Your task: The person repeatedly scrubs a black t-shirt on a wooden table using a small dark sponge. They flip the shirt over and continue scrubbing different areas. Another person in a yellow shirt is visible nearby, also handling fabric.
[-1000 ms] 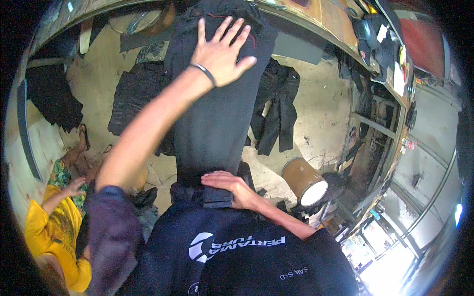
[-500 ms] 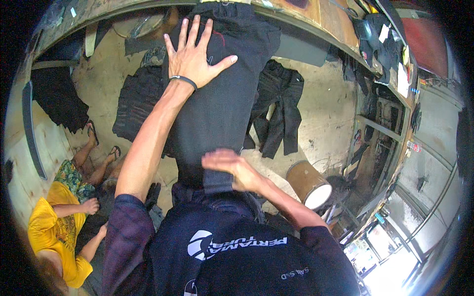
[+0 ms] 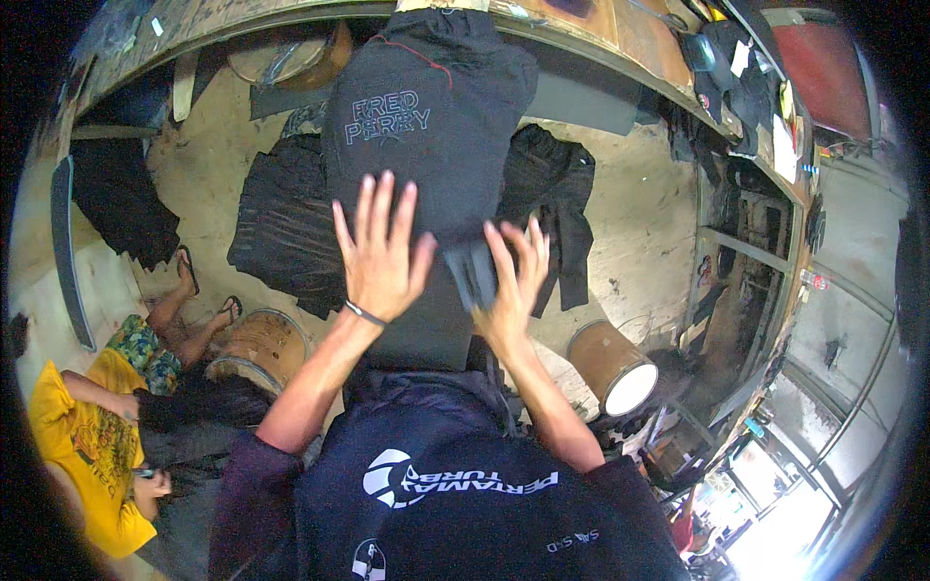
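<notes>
A long black garment (image 3: 426,184) with an outlined print and a red cord or line lies stretched away from me, its top at the bench edge. Over its middle is my left hand (image 3: 380,257), open, palm down with fingers spread and a dark band on the wrist. My right hand (image 3: 515,276) is at the garment's right edge, its fingers apart and slightly bent. A blurred dark grey strip (image 3: 469,275), perhaps cloth, shows beside its thumb side; whether the hand grips it is not clear.
More dark garments (image 3: 281,218) hang or lie on both sides. A brown drum (image 3: 612,363) stands right, another (image 3: 262,351) left. Low at left sits a person in a yellow shirt (image 3: 92,445). A wooden bench edge (image 3: 581,44) curves across the far side; a cluttered rack is at right.
My left hand has drawn back toward me from the garment's far end, uncovering the print. My right hand has moved up and right, and the grey strip now shows beside it.
</notes>
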Demonstrator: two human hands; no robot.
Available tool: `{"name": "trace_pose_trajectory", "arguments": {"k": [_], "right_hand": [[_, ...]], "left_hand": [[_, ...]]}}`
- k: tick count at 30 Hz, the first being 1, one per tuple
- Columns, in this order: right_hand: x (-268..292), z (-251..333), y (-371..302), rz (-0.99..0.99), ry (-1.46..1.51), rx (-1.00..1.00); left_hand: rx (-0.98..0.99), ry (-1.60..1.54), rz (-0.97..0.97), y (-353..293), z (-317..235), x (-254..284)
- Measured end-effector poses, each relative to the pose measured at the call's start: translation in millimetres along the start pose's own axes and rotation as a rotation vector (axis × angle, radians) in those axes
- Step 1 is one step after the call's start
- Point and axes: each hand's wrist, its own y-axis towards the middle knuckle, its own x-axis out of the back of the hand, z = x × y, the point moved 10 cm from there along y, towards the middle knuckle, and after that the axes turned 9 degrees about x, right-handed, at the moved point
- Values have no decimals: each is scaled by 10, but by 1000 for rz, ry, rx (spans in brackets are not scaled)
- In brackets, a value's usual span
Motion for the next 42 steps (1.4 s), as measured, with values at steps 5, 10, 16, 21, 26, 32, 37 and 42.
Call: {"name": "trace_pose_trajectory", "arguments": {"k": [5, 10, 16, 21, 26, 32, 37, 42], "right_hand": [[-529, -357, 1539, -224, 56, 229], [-369, -670, 2738, -357, 169, 206], [-551, 369, 719, 302, 505, 299], [-920, 899, 38, 750, 801, 569], [-849, 708, 1192, 589, 728, 501], [-934, 804, -63, 908, 962, 340], [-658, 594, 459, 582, 747, 407], [-713, 699, -55, 821, 918, 294]], "left_hand": [[-71, 14, -99, 664, 88, -97], [-107, 33, -128, 2022, 138, -224], [-187, -7, -485, 2088, -8, 350], [-240, -6, -168, 2793, -23, 204], [-249, 64, -63, 3092, 12, 134], [-236, 3, -116, 3039, 18, 204], [-185, 58, -69, 3091, -2, 168], [-165, 45, -113, 3066, -20, 280]]}}
